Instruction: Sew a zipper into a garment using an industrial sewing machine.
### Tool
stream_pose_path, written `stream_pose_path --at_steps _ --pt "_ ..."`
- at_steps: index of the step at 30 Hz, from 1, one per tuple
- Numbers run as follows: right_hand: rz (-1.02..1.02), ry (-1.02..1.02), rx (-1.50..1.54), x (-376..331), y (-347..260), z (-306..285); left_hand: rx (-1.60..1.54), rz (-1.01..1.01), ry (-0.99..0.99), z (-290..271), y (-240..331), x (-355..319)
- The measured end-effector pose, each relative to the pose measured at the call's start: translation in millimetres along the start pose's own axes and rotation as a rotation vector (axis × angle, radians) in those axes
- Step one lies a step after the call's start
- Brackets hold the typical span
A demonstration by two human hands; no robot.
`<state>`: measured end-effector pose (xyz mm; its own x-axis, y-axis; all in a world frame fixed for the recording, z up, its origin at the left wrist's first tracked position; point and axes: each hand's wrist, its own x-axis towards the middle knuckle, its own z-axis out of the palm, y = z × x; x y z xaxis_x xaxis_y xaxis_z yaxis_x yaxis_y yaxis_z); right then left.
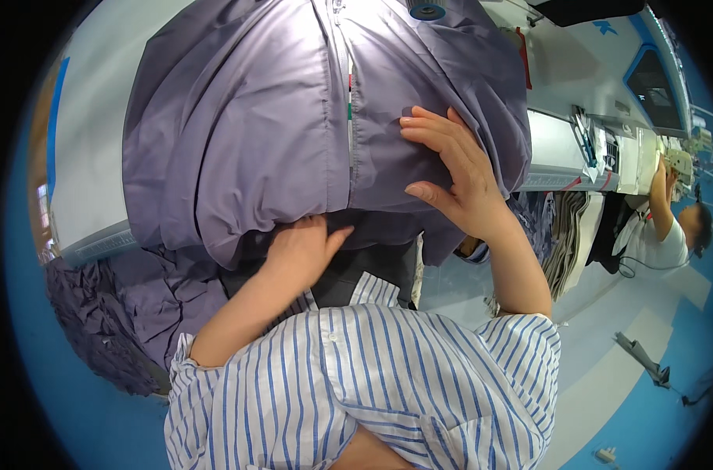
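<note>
A large purple-grey garment piece [254, 133] of smooth cloth spreads over the worktable in front of me, in loose folds. Down its middle a narrow gap runs between two stitched edges, and a strip with red and green shows through it. My left hand [301, 247] is at the near edge of the cloth, its thumb stretched away to the right. The other fingers of that hand are hidden under the fold. My right hand [462, 168] lies over the right panel with its fingers spread, touching or just above the cloth; it grips nothing.
More crumpled purple cloth [137, 313] hangs low at the left. The white worktable [94, 164] shows beyond the cloth. A dark round knob [427, 9] is at the top. To the right are stacked cloth pieces [566, 243], tools [583, 137] and a person [654, 235] working.
</note>
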<state>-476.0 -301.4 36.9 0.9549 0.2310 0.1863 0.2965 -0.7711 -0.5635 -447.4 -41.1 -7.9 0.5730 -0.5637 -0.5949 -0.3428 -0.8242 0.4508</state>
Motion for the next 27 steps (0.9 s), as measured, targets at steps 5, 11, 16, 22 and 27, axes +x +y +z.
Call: stream_pose_path --at_steps 5,11,16,22,27 --pt "-0.025 0.063 -0.027 1 -3 4 -0.335 0.123 0.054 24 -12 26" --pt "-0.033 0.117 -0.036 4 -1 5 -0.851 0.565 0.019 42 19 8" --pt "-0.103 0.197 -0.362 1 -23 13 -0.527 0.8 0.272 42 23 -1" --pt "-0.066 0.157 -0.29 -6 -48 23 -0.418 0.808 0.29 46 25 5" --pt "0.01 0.048 -0.239 -12 -46 35 -0.148 0.735 0.153 25 24 -2"
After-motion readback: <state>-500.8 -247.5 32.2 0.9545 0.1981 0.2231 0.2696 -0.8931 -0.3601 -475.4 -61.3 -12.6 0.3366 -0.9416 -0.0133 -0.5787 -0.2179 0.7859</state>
